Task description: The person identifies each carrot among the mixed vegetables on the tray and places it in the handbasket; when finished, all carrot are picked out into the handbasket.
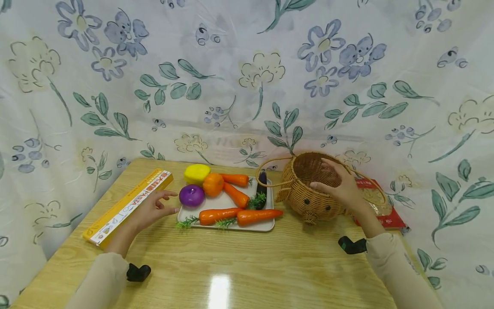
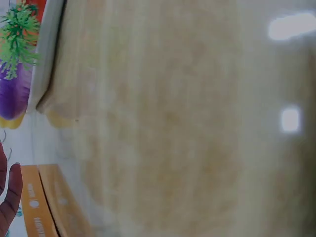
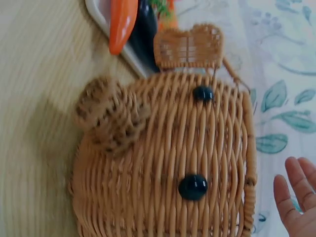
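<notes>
Carrots (image 1: 219, 216), two, along the near side of the tray (image 1: 216, 203). Left hand (image 1: 152, 209), just left of the tray; thumb parted from fingers, nothing held. Pasta box (image 1: 129, 208), farther left of the tray. Purple onion (image 1: 191, 195), at the tray's left edge, near that hand's fingertips. Wicker basket (image 1: 308, 201), upright, right of the tray. Right hand (image 1: 344, 187), above the basket's mouth, right of the tray; fingers spread wide, nothing held; contact with the rim cannot be told. Eggplant (image 1: 262, 182), inside the tray's right edge. Yellow fruit (image 1: 197, 173), at the tray's far left. Step, as judged: reaching, no grip taken. Next move seems to call for curling fingers round basket or onion.
</notes>
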The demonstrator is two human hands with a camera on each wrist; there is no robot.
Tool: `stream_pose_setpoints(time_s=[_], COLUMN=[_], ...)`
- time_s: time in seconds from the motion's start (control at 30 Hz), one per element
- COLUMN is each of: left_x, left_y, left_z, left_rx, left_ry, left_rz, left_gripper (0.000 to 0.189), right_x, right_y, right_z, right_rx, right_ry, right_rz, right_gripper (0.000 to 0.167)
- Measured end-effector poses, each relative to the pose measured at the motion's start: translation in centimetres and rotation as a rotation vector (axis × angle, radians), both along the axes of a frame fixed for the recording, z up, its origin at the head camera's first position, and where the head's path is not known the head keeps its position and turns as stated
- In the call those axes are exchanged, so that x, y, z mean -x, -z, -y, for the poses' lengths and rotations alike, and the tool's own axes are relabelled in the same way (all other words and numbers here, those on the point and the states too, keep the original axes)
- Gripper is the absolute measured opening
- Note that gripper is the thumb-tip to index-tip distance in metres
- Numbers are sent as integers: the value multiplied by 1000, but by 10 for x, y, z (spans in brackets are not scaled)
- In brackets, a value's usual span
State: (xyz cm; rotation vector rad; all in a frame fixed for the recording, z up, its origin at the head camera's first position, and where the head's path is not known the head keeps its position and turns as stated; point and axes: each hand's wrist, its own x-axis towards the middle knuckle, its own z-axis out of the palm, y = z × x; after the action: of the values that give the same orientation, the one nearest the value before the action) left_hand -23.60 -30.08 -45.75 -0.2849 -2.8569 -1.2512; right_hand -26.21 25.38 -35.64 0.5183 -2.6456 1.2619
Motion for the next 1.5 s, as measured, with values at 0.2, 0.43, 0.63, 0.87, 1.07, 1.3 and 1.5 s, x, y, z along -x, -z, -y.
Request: stream_pose_setpoints(time_s=[0.2, 0.43, 0.63, 0.87, 1.07, 1.3, 1.5], left_x=[-3, 0, -1, -1, -3, -8, -9], left_y=[11, 24, 32, 45, 52, 51, 53], left_z=[-3, -6, -7, -6, -7, -10, -11], left_rx=[-19, -96, -142, -125, -50, -35, -41], left_ry=[17, 39, 32, 27, -1, -45, -62], left_rz=[3, 45, 58, 32, -5, -34, -56], left_gripper=[45, 43, 43, 40, 39, 40, 39], right_x=[-12, -26, -35, -48, -60, -67, -65], right_y=[5, 14, 25, 39, 54, 72, 88], right_z=[7, 16, 23, 40, 67, 108, 136], right_rx=[96, 219, 249, 310, 386, 392, 374], right_ry=[15, -40, -78, -102, -115, -1, 90], right_rz=[-24, -88, -63, -26, 18, 149, 217], right_gripper=[71, 61, 57, 51, 42, 39, 38])
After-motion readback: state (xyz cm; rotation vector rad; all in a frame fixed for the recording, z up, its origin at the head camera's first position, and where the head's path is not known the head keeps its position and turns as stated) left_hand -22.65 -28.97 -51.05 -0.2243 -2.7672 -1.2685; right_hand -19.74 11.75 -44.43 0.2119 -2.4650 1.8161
